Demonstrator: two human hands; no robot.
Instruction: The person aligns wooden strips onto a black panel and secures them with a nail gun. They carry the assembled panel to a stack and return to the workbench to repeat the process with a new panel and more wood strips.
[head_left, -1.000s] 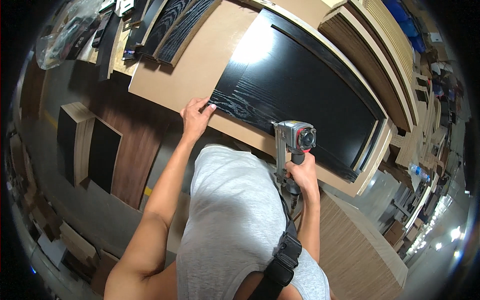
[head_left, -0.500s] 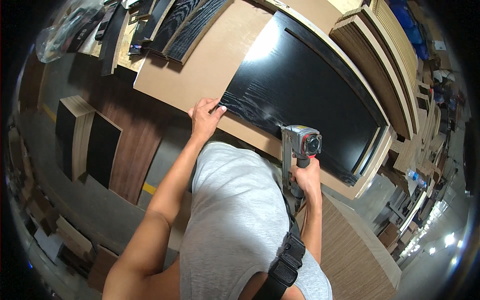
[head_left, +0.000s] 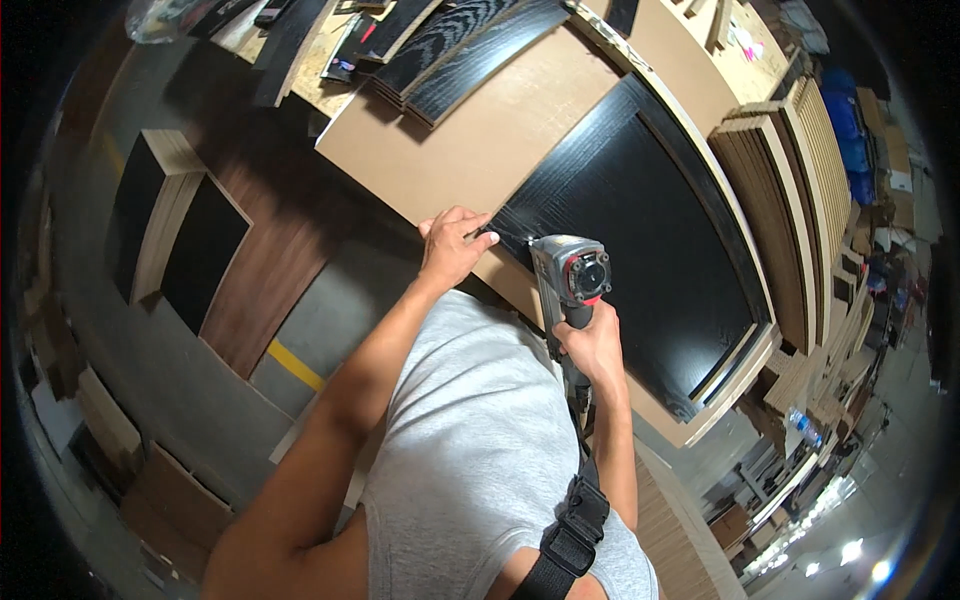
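My right hand (head_left: pixel 594 345) is wrapped round the handle of a grey and black nail gun (head_left: pixel 572 268) with a red ring. The gun's nose touches or hovers just over the near edge strip of a black wood-grain panel (head_left: pixel 650 240); I cannot tell which. A little left of it, my left hand (head_left: pixel 456 247) is closed on the panel's near left corner, thumb against the edge and fingers curled beyond it. Beneath the panel lies a brown board (head_left: pixel 400 170), showing at the left and along the near edge. Raised black strips border the panel's far and right sides.
Several black wood-grain strips (head_left: pixel 480 75) are stacked on the brown board's far left. Stacked brown boards (head_left: pixel 765 200) stand beyond the panel at the right. Black panels with pale edges (head_left: pixel 205 250) and a reddish-brown board (head_left: pixel 270 290) stand at the left. A plastic bottle (head_left: pixel 805 428) lies at right.
The nail gun in my right hand has moved left along the panel's near edge, closer to my left hand. My left hand keeps its hold at the corner. The whole view has shifted.
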